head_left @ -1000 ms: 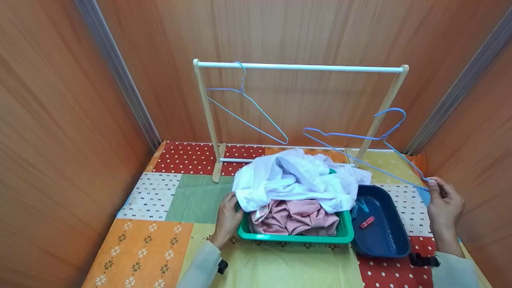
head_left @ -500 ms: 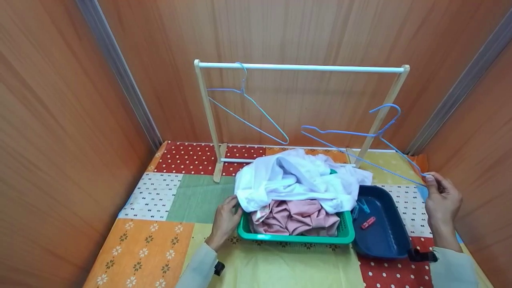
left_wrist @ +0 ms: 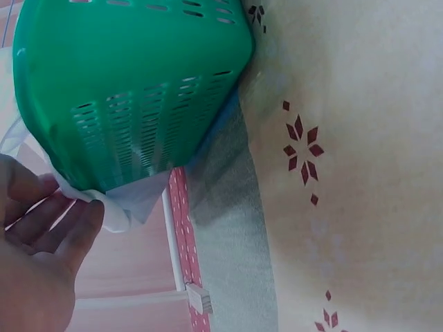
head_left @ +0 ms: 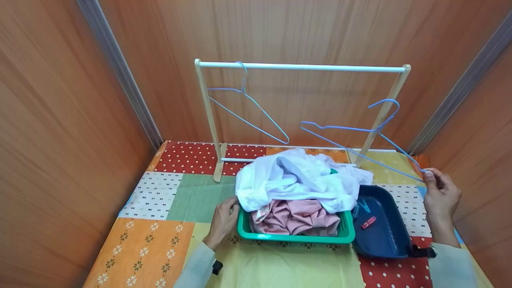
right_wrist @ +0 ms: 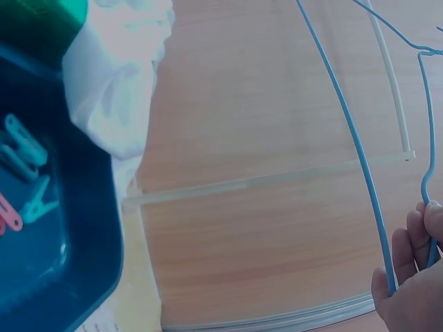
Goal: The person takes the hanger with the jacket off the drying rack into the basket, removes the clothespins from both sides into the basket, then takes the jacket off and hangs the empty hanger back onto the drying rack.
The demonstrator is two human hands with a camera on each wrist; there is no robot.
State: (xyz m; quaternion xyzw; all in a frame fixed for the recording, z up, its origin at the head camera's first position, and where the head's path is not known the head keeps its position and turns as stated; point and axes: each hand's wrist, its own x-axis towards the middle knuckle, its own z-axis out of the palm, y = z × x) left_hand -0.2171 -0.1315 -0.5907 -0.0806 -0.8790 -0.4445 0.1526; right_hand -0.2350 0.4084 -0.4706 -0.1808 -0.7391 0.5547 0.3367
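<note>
In the head view my right hand [head_left: 442, 196] holds a blue clothes hanger [head_left: 348, 128] by its right end, thumb against the wire. The hanger is raised, hook upward, and crosses the rack's right post in this view. My left hand [head_left: 223, 220] is at the left side of a green basket [head_left: 296, 239]. The left wrist view shows its thumb and fingers pinching a fold of white cloth [left_wrist: 114, 216] at the basket rim. A heap of white garments [head_left: 280, 176] covers the basket's back, with a dusty-pink cloth [head_left: 294, 218] in front.
A rack with a white top bar [head_left: 304, 67] stands behind the basket; a second blue hanger [head_left: 264, 113] hangs at its left. Right of the basket, a dark blue tray [head_left: 384, 236] holds a red clothespin [head_left: 368, 222] and blue ones [head_left: 364, 206]. Wooden panels [head_left: 280, 32] enclose the patchwork-covered table.
My right hand has lifted the hanger a little higher and shifted it slightly left. My left hand stays at the basket's left side, barely moved. The basket and clothes have not moved.
</note>
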